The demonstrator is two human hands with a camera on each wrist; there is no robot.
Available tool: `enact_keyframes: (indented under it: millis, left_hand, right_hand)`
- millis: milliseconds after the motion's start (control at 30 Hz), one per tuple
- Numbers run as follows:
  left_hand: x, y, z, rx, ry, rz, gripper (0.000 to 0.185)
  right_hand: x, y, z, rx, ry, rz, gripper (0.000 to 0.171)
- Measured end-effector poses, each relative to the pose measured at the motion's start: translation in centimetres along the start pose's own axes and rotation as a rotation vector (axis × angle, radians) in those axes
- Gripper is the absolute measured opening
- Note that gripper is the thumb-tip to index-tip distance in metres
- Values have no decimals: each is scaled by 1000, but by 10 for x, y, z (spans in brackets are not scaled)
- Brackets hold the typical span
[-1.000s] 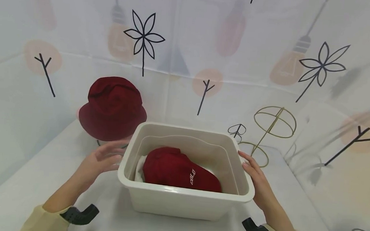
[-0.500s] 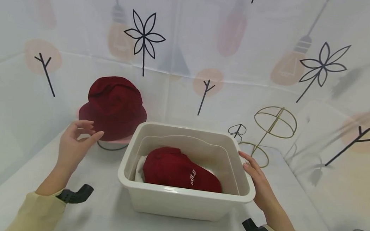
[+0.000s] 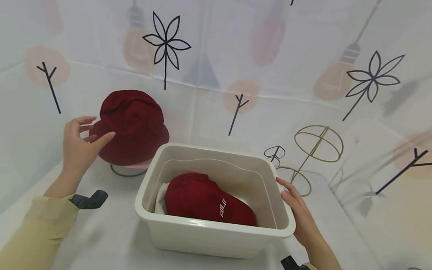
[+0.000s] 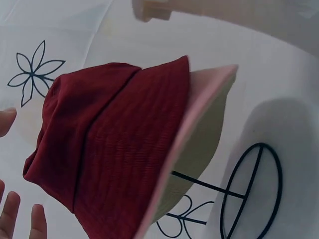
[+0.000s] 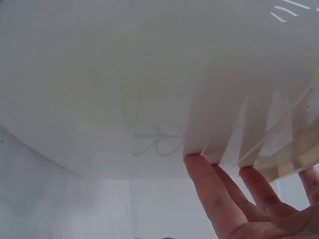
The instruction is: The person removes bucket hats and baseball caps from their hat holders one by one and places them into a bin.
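Note:
A dark red bucket hat (image 3: 131,125) sits at the back left, over a pink brim (image 4: 219,79), on a black wire hat stand (image 4: 251,194). My left hand (image 3: 74,151) is beside its left edge, fingers slightly bent and thumb apart; in the left wrist view a gap shows between the fingertips (image 4: 10,211) and the crown. The off-white plastic tub (image 3: 209,240) stands in the middle with a red cap (image 3: 204,200) inside, white lettering on its visor. My right hand (image 3: 301,218) rests extended fingers against the tub's right side, under the rim.
Behind the tub on the right stands a bare gold wire hat stand (image 3: 313,151). Something white (image 3: 161,199) lies beside the cap in the tub. A patterned cloth backdrop (image 3: 205,68) rises behind the white table (image 3: 120,244).
My left hand has left the tub's left side and moved left and up to the bucket hat. The right hand and the tub have stayed in place.

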State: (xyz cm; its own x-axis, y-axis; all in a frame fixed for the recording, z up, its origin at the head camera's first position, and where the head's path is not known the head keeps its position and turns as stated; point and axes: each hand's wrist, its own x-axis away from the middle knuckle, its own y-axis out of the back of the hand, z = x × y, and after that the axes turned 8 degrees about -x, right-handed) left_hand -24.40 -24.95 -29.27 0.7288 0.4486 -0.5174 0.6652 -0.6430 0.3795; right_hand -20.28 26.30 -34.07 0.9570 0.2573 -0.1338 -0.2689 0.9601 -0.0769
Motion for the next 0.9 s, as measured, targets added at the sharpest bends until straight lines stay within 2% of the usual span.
enact_keyframes:
  millis: [67, 167, 300, 467, 600, 700, 800, 900]
  left_hand:
    - [-7, 1, -2, 20, 26, 0, 66]
    - [-16, 2, -6, -6, 48, 28, 74]
    - [-27, 3, -9, -81, 37, 107, 82]
    - [-42, 6, -10, -122, 18, 224, 89]
    - [-51, 11, -7, -99, 16, 353, 91]
    - [-56, 13, -6, -44, 16, 443, 90]
    - [-59, 12, -4, -19, 15, 504, 87]
    - [-62, 10, -2, -21, -9, 524, 84]
  right_hand:
    - [0, 0, 0, 9, 0, -5, 40]
    - [0, 0, 0, 15, 1, -12, 41]
    - [0, 1, -1, 11, 4, -6, 41]
    - [0, 2, -2, -6, 12, 13, 41]
    - [0, 2, -4, -10, 11, 13, 40]
    - [0, 1, -4, 3, 7, 6, 41]
    - [0, 1, -3, 17, 2, -6, 42]
    - [0, 0, -2, 22, -6, -16, 42]
